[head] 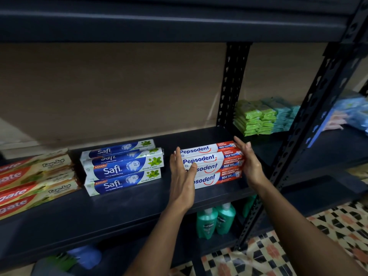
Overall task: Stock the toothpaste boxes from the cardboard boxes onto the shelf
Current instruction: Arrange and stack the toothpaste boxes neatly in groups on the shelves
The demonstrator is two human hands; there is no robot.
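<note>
White-red Pepsodent boxes (211,164), 4 stacked, sit on dark shelf (119,206). L hand (182,176) flat vs stack's left end, R hand (249,162) flat vs right end, fingers straight, both arms reaching fwd. 4 Safi boxes (123,168) just left; Colgate boxes (29,182) far left, cut off.

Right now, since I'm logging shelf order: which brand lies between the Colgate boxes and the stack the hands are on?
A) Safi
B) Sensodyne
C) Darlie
A: the Safi boxes lie between the Colgate boxes and the Pepsodent stack, which the left hand and right hand flank.
</note>
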